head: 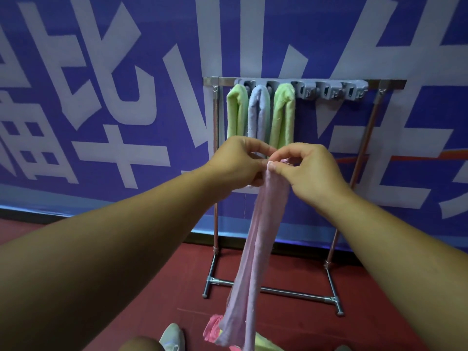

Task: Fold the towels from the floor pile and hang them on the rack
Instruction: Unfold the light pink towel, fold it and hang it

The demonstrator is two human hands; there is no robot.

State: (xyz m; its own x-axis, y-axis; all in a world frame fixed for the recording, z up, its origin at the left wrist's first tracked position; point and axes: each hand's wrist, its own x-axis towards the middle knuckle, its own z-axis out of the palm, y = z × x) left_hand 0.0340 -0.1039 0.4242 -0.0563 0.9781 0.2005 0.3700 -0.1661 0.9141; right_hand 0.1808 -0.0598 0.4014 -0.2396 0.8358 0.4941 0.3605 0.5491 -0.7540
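We hold a pale pink towel (255, 252) by its top edge, both hands meeting at one spot in front of the rack (304, 83). Our left hand (240, 160) has its fingers curled and its grip pinches the towel's upper corner; our right hand (306, 165) does the same from the other side, thumb and forefinger pressed together on the cloth, so the two grips touch each other. From that shared grip the towel hangs straight down as a long, narrow, doubled strip, its lower end reaching the pile on the floor.

Just beyond the grip, and a little above it, three folded towels hang side by side from the grey clip bar (329, 91) on the rack: a green towel (236, 112) to the left, a lilac towel (258, 112) in the middle and a second green towel (282, 115) to the right. The lower ends of these sit right behind our knuckles. Further to the right of the grip the clips on the bar hold nothing.

Far below the grip, at the towel's hanging end, lies the floor pile (214, 328), where we can make out a bright pink towel and a strip of yellow-green cloth (263, 344). Beside it, to the left, a pale shoe (173, 336) stands on the red floor (126, 287). Behind the rack a blue banner (126, 72) with large white characters covers the wall.
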